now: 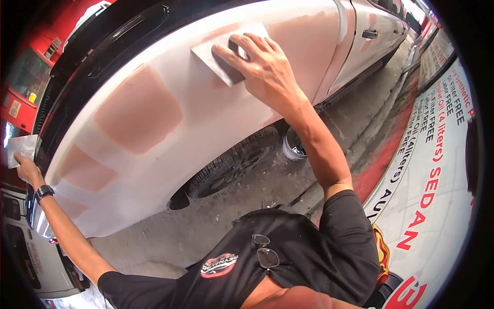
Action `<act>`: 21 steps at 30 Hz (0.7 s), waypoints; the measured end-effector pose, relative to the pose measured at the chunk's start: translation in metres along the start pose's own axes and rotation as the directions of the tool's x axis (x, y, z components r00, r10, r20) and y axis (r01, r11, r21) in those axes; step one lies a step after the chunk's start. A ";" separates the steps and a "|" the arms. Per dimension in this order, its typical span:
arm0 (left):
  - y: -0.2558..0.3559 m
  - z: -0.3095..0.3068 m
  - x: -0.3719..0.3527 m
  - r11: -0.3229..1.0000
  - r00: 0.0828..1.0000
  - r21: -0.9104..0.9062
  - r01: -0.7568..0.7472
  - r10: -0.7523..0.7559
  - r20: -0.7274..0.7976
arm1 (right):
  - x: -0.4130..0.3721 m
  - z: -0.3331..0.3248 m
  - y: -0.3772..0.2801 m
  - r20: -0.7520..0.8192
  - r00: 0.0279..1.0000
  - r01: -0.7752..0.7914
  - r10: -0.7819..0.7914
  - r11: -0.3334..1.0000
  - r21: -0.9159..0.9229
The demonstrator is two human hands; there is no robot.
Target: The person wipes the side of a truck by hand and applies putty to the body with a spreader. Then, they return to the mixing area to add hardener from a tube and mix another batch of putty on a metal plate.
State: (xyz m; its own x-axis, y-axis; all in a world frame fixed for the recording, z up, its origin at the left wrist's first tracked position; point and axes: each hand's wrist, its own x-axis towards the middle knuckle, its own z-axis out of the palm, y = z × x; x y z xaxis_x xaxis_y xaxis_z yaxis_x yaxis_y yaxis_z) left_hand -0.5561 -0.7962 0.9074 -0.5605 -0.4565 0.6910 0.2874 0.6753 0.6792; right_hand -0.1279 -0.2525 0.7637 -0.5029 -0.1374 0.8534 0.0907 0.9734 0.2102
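Note:
My right hand (267, 72) presses a thin, flat spreader (218, 61) against the white car body panel (206, 108). Its fingers lie across the spreader's grey face, and one straight edge rests near a pinkish-brown filler patch (303, 33). Far to the left, my left hand (30, 171), with a dark watch on the wrist, pinches a pale square plate (21, 149) beside the front of the car. Any filler on that plate cannot be made out. A large reddish-brown patch (139, 109) covers the panel between my hands, and a smaller patch (87, 167) lies lower left.
Below the panel are the wheel (231, 159) and a pale bucket (294, 147) on the concrete floor. The car door handle (370, 34) is at upper right. A lettered white sign (427, 170) stands along the right. Another vehicle (38, 247) is at lower left.

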 end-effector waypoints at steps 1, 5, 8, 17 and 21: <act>0.002 -0.001 -0.002 1.000 1.000 -0.018 0.002 -0.002 0.005 | -0.006 0.001 -0.003 0.020 1.000 -0.012 0.012 1.000 -0.008; -0.017 0.007 0.020 0.996 0.999 -0.080 0.037 -0.035 0.017 | -0.048 0.004 -0.033 0.084 0.993 -0.088 0.089 0.996 -0.015; 0.008 -0.001 -0.008 0.927 0.996 -0.366 0.081 -0.084 0.010 | -0.073 0.005 -0.049 0.129 0.984 -0.128 0.126 0.992 0.003; 0.128 -0.097 -0.236 0.378 0.822 -0.861 0.340 0.325 0.467 | -0.057 -0.080 -0.044 0.382 0.702 -0.581 0.601 0.173 0.795; 0.155 -0.101 -0.435 0.305 0.526 -0.579 0.756 0.245 0.815 | -0.045 -0.090 -0.083 0.163 0.870 -0.254 0.465 0.142 0.957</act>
State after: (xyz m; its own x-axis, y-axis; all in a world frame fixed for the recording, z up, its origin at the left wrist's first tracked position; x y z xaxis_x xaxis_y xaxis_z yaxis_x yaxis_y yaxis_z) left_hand -0.1893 -0.5517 0.7374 -0.8569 0.3974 0.3283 0.1139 -0.4751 0.8725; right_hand -0.0353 -0.3435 0.7508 -0.5353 0.3626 0.7629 -0.6814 0.3483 -0.6437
